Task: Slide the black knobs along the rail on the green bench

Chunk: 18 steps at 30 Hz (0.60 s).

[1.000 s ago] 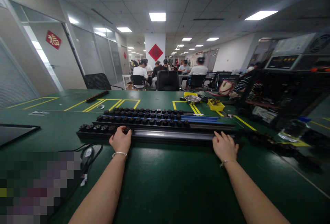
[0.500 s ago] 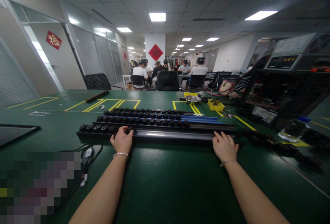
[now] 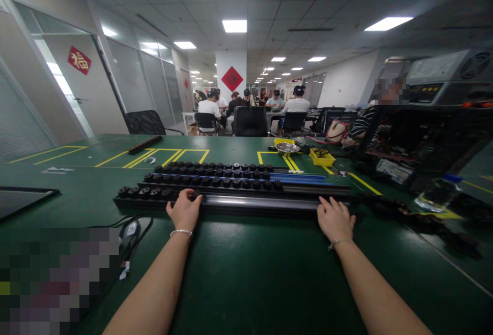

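Note:
Three long black rails lie side by side across the green table [image 3: 246, 273]. The nearest rail [image 3: 254, 203] shows a bare silver channel in its middle and black round caps [image 3: 144, 191] along its left part. My left hand [image 3: 185, 211] rests on that rail's near edge, fingers curled over a black cap at the end of the row. My right hand [image 3: 334, 218] lies on the rail's right part with fingers spread flat. The two farther rails [image 3: 215, 173] are lined with black caps and show blue strips [image 3: 300, 177] at their right ends.
A black cable [image 3: 133, 229] coils at my left. A yellow tray [image 3: 322, 157] and a metal bowl [image 3: 287, 147] stand at the back right, and a black machine rack [image 3: 423, 140] rises at the right. A flat dark tray [image 3: 23, 197] lies far left. People sit at distant tables.
My left hand has slid slightly right along the near rail, over the last cap. My right hand has stayed in place.

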Each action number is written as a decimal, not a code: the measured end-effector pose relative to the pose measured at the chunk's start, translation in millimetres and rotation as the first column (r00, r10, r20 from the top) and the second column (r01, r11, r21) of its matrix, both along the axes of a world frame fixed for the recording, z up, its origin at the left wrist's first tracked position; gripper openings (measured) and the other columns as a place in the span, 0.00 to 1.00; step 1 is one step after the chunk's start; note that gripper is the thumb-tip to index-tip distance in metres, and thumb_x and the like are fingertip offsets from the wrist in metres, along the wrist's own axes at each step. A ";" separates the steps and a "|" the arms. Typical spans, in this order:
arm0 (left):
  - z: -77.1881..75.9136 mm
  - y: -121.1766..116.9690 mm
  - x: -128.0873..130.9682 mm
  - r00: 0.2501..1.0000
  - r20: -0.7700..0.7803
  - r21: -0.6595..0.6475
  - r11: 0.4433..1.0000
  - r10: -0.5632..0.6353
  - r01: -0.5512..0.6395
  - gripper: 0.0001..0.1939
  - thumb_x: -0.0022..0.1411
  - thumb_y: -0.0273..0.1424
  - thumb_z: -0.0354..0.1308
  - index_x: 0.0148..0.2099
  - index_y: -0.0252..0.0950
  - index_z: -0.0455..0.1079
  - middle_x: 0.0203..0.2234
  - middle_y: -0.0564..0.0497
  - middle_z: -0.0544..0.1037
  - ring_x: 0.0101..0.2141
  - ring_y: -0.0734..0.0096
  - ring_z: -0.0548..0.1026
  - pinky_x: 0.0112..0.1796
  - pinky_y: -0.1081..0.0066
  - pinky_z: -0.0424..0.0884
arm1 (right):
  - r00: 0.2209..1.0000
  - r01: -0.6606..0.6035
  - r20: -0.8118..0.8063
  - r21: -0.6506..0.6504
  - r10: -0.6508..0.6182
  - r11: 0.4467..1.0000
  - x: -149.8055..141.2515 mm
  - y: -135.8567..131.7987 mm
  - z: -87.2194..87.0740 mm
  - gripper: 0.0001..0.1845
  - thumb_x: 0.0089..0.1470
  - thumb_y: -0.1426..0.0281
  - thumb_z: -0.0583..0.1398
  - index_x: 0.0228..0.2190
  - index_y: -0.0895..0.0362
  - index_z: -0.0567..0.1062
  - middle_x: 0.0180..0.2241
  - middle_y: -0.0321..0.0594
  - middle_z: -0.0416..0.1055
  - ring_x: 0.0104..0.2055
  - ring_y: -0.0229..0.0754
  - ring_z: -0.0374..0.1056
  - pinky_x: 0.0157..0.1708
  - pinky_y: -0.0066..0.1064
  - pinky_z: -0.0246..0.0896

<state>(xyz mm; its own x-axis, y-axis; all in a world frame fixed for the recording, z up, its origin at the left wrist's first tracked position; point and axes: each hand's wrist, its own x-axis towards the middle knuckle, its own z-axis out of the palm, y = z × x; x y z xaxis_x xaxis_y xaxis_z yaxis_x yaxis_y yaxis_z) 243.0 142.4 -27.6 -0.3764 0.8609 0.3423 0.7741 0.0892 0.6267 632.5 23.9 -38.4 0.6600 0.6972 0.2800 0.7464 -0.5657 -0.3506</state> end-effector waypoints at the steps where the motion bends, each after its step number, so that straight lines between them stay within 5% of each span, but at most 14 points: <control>1: -0.2 -0.1 0.3 1.000 -0.004 0.000 1.000 -0.003 0.003 0.15 0.53 0.42 0.55 0.42 0.43 0.65 0.38 0.52 0.78 0.42 0.63 0.74 0.56 0.54 0.44 | 1.000 0.001 0.003 0.004 -0.001 1.000 0.4 0.2 -0.8 0.28 0.56 0.61 0.40 0.54 0.48 0.65 0.60 0.38 0.54 0.61 0.49 0.44 0.56 0.58 0.37; 18: 1.3 -1.5 3.7 0.999 -0.003 0.006 0.999 -0.052 0.052 0.15 0.53 0.43 0.54 0.42 0.43 0.65 0.37 0.52 0.78 0.41 0.63 0.74 0.56 0.55 0.44 | 1.000 -0.007 0.002 -0.037 0.007 0.999 -0.1 -0.7 2.6 0.28 0.56 0.60 0.39 0.54 0.48 0.64 0.60 0.39 0.53 0.62 0.50 0.43 0.56 0.58 0.38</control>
<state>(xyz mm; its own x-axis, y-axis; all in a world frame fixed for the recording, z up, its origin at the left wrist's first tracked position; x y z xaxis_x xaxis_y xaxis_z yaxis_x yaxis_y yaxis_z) 246.7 141.0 -26.3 -0.3301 0.8774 0.3481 0.7791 0.0451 0.6253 632.3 23.2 -35.7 0.6545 0.7116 0.2555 0.7511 -0.5730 -0.3278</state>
